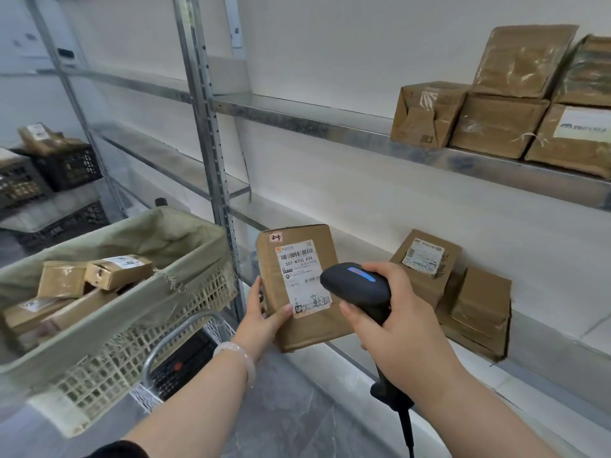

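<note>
A brown cardboard parcel (pixel 299 328) with a white shipping label stands upright in front of the lower shelf. My left hand (pixel 264 317) grips its lower left edge, thumb across the front near the label. My right hand (pixel 393 322) holds a black handheld barcode scanner (pixel 358 289) by its handle. The scanner's head, with a blue light on top, points at the label from the right. Its cable hangs down below my wrist.
Metal shelving (pixel 330 127) runs along the white wall. Taped parcels (pixel 453 282) lean on the lower shelf at the right, and more boxes (pixel 502 123) sit on the upper shelf. A cloth-lined basket cart (pixel 109 368) with several parcels stands at the left. Black crates (pixel 66 166) sit far left.
</note>
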`<action>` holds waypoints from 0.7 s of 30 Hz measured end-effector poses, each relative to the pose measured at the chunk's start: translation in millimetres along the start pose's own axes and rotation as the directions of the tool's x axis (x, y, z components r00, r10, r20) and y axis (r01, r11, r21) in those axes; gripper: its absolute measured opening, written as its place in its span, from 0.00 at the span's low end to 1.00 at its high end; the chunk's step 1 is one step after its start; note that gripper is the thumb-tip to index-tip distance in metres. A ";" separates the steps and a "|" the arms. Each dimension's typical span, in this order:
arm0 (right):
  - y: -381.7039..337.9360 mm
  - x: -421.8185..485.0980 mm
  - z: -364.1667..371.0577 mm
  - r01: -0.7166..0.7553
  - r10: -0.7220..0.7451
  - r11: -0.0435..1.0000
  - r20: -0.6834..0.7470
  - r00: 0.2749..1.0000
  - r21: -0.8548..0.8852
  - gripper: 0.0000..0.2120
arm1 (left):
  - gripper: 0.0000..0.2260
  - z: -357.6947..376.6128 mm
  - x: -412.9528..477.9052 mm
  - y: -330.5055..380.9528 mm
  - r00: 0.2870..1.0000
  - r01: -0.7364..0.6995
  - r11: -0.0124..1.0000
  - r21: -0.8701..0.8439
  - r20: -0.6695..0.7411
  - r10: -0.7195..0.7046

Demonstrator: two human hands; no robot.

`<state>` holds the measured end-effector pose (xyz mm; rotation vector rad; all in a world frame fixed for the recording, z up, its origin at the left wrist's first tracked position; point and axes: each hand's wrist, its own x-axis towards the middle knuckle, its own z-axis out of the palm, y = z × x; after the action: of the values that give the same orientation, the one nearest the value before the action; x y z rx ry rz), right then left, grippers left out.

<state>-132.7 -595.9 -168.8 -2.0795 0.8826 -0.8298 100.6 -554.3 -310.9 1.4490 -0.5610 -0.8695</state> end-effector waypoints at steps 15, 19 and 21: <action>-12.8 60.5 103.9 0.022 -0.012 0.998 0.173 0.985 -0.055 0.25 | 0.38 -90.7 5.2 2.6 0.986 0.080 0.992 -0.093 -0.136 -0.093; -21.9 92.7 161.6 0.002 -0.005 1.000 0.196 0.981 0.016 0.24 | 0.38 -149.5 19.5 13.6 0.978 0.080 0.986 -0.144 -0.179 -0.106; -28.1 109.1 190.4 -0.011 0.000 0.999 0.197 0.980 0.054 0.25 | 0.36 -180.1 27.9 21.6 0.968 0.100 0.981 -0.167 -0.211 -0.135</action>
<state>82.9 -598.8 -218.3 -2.0689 0.7502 -0.6251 262.7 -468.3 -308.8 1.4240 -0.2360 -0.8124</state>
